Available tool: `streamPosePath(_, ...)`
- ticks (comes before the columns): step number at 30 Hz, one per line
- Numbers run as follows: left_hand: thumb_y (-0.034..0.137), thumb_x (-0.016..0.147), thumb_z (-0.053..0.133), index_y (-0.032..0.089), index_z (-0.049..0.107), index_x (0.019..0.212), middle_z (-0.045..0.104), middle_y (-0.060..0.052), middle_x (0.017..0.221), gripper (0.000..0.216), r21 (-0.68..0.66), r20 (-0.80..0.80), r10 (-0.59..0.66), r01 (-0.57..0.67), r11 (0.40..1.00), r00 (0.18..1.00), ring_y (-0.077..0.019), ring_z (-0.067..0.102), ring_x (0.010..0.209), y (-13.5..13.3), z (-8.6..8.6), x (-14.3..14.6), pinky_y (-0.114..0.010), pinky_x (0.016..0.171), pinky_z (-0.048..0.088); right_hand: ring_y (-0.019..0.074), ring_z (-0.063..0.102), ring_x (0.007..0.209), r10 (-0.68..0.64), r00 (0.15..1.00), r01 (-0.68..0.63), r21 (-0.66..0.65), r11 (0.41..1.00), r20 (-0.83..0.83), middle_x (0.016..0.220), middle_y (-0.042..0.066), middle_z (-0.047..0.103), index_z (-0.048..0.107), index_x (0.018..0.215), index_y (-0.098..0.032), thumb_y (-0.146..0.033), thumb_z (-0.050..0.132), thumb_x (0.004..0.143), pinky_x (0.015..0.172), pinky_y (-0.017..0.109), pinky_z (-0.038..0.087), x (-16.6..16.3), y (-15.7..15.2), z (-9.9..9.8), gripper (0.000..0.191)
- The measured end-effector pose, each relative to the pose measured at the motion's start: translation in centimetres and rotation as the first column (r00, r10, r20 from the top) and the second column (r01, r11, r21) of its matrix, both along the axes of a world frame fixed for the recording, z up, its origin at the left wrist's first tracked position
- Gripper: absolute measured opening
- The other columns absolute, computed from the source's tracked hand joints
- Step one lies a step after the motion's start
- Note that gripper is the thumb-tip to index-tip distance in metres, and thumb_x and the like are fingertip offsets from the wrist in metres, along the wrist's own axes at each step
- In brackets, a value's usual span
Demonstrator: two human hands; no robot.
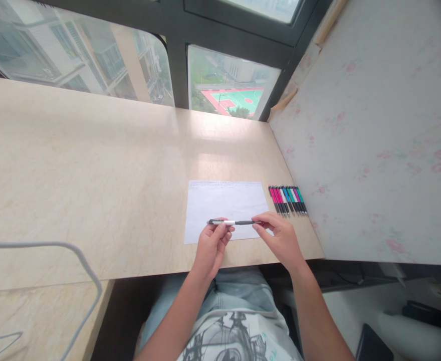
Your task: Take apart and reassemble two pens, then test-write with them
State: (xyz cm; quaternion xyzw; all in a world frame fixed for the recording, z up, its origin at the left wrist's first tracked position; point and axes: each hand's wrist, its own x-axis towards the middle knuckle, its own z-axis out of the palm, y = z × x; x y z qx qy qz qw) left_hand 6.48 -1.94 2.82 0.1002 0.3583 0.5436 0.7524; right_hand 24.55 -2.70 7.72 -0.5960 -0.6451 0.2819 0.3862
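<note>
A white and black pen [239, 222] is held level between both hands, above the near part of a white sheet of paper [224, 203]. My left hand [212, 246] pinches its white barrel near the left end, which carries a dark clip. At the other end, the fingertips of my right hand [278, 235] close around the dark tip, partly hiding it. Small lines of writing run along the top edge of the paper. To the right of the sheet lies a row of several pens [287, 200] in pink, white, blue, green and purple with black grips.
The pale desk [92, 175] reaches back to a dark-framed window [179, 55]. A flower-patterned wall [374, 130] bounds it on the right, close to the pens. A grey cable [81, 258] loops across the left side in the foreground.
</note>
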Motion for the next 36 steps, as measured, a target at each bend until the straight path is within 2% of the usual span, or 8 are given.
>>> streamPosePath(11, 0.025, 0.074, 0.079, 0.014, 0.070, 0.093, 0.070, -0.004, 0.090, 0.023, 0.008, -0.014, 0.008, -0.008, 1.000, 1.000, -0.0103, 0.066, 0.078, -0.16, -0.05, 0.14, -0.020, 0.071, 0.050, 0.0205, 0.067, 0.081, -0.042, 0.999, 0.042, -0.007, 0.999, -0.021, 0.090, 0.005, 0.072, 0.072, 0.091, -0.023, -0.033, 0.063, 0.087, 0.072, 0.034, 0.055, -0.61, -0.20, -0.25, 0.014)
streamPosePath(16, 0.026, 0.074, 0.079, 0.014, 0.070, 0.093, 0.069, -0.004, 0.086, 0.025, 0.010, -0.027, 0.000, 0.000, 1.000, 1.000, -0.0099, 0.065, 0.075, -0.21, -0.01, 0.17, -0.019, 0.069, 0.050, 0.0196, 0.065, 0.078, -0.050, 0.998, 0.049, -0.029, 0.998, -0.033, 0.085, 0.004, 0.072, 0.072, 0.084, -0.023, -0.037, 0.064, 0.087, 0.068, 0.031, 0.052, -0.65, -0.27, -0.08, 0.016)
streamPosePath(24, 0.026, 0.074, 0.079, 0.013, 0.071, 0.092, 0.068, -0.004, 0.084, 0.024, 0.042, -0.059, -0.044, 0.046, 0.998, 0.997, -0.0100, 0.064, 0.074, -0.40, 0.43, 0.33, -0.019, 0.068, 0.050, 0.0128, 0.049, 0.051, -0.047, 0.996, 0.050, -0.036, 0.998, 0.079, 0.051, -0.001, 0.050, 0.055, 0.053, -0.020, -0.044, 0.049, 0.096, 0.054, 0.028, 0.036, -0.38, -0.41, 0.00, 0.050)
streamPosePath(26, 0.026, 0.074, 0.079, 0.013, 0.070, 0.091, 0.068, -0.004, 0.084, 0.024, 0.040, -0.057, -0.028, 0.031, 0.999, 0.998, -0.0097, 0.064, 0.073, -0.36, 0.38, 0.35, -0.019, 0.068, 0.050, 0.0134, 0.052, 0.054, -0.031, 0.999, 0.033, -0.051, 0.998, 0.040, 0.055, 0.000, 0.054, 0.058, 0.057, -0.020, -0.045, 0.044, 0.098, 0.056, 0.028, 0.038, -0.36, -0.31, -0.12, 0.050)
streamPosePath(28, 0.026, 0.074, 0.079, 0.014, 0.070, 0.091, 0.068, -0.003, 0.084, 0.023, 0.035, -0.051, -0.005, 0.006, 0.999, 0.999, -0.0093, 0.064, 0.073, -0.26, 0.25, 0.31, -0.018, 0.068, 0.050, 0.0155, 0.059, 0.064, -0.009, 1.000, 0.009, -0.082, 0.997, -0.005, 0.069, 0.002, 0.063, 0.065, 0.073, -0.020, -0.045, 0.042, 0.098, 0.060, 0.028, 0.043, -0.30, -0.18, -0.23, 0.042)
streamPosePath(31, 0.026, 0.073, 0.080, 0.014, 0.070, 0.091, 0.068, -0.003, 0.084, 0.023, 0.024, -0.043, 0.021, -0.020, 0.999, 0.999, -0.0085, 0.063, 0.073, -0.07, 0.06, 0.17, -0.018, 0.069, 0.050, 0.0179, 0.063, 0.077, -0.016, 1.000, 0.014, -0.111, 0.994, -0.022, 0.089, 0.004, 0.068, 0.065, 0.098, -0.021, -0.043, 0.053, 0.093, 0.064, 0.027, 0.047, -0.18, -0.13, -0.29, 0.025)
streamPosePath(33, 0.026, 0.073, 0.079, 0.014, 0.070, 0.091, 0.068, -0.003, 0.085, 0.023, 0.023, -0.047, 0.029, -0.028, 0.999, 0.998, -0.0084, 0.063, 0.073, 0.00, -0.02, 0.09, -0.018, 0.069, 0.050, 0.0174, 0.062, 0.076, -0.023, 1.000, 0.023, -0.121, 0.992, 0.000, 0.091, 0.004, 0.068, 0.063, 0.099, -0.021, -0.040, 0.059, 0.089, 0.061, 0.026, 0.047, -0.11, -0.22, -0.21, 0.021)
streamPosePath(36, 0.026, 0.074, 0.079, 0.014, 0.070, 0.092, 0.068, -0.003, 0.085, 0.023, 0.026, -0.055, 0.011, -0.010, 1.000, 0.998, -0.0090, 0.063, 0.074, -0.05, -0.02, 0.08, -0.018, 0.069, 0.050, 0.0162, 0.060, 0.072, 0.015, 0.999, -0.012, -0.108, 0.994, 0.034, 0.082, 0.002, 0.067, 0.064, 0.087, -0.022, -0.036, 0.056, 0.092, 0.062, 0.026, 0.045, -0.03, -0.31, 0.06, 0.017)
